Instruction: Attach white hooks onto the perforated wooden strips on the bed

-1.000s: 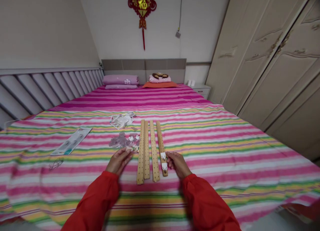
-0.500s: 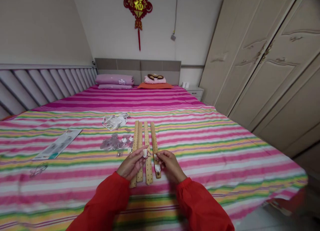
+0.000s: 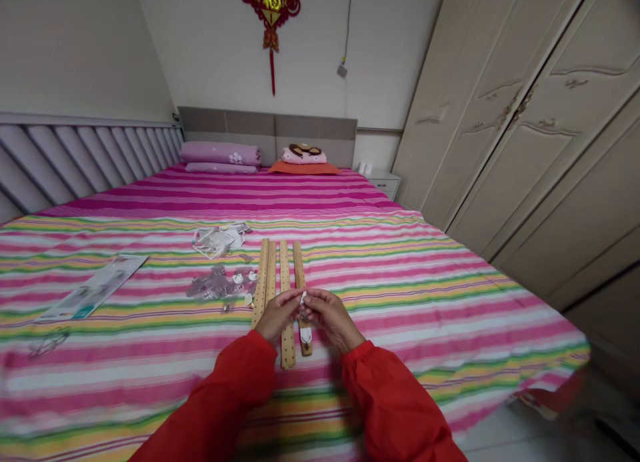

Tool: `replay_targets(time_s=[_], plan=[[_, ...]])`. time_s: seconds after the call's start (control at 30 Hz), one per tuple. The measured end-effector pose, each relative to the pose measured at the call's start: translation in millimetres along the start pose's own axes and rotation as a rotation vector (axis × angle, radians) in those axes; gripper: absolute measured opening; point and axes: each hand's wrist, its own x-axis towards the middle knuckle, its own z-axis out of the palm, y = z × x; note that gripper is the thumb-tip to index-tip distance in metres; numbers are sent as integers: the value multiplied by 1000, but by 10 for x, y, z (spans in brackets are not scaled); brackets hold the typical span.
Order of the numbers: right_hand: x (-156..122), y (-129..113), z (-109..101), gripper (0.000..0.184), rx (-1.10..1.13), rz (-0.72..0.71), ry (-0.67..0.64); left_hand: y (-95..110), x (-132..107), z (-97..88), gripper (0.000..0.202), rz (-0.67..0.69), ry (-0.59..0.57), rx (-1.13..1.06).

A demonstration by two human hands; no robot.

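Your left hand [image 3: 277, 315] and right hand [image 3: 329, 319] pinch one hook [image 3: 303, 299] between their fingertips, above the strips [image 3: 283, 265] near the bed's [image 3: 430, 282] front edge.

A gold Chinese character is carried on the red wall ornament [image 3: 271, 2]; it is cropped by the frame edge and cannot be read reliably. Print on the flat package [image 3: 93, 287] is illegible.

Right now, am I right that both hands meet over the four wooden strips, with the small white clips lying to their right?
Not quite. The head view shows the left hand and right hand meeting over the four wooden strips, but the small white clips lie to their left, not right.
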Motion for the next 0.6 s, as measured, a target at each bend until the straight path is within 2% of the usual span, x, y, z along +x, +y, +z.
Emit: replay_targets(time_s=[0.1,0.2,0.37,0.6], plan=[[52,-15,1,25,-42,-25,28,48,61,-26,43,84,9,196],[122,-12,-9,19,-114,-52,83,128,116,-35,43,134,27,294],[243,33,-34,22,-204,-59,174,147,230,-45,40,198,36,351],[352,84,-93,29,-213,-61,177,12,485,-113,25,204,78,363]])
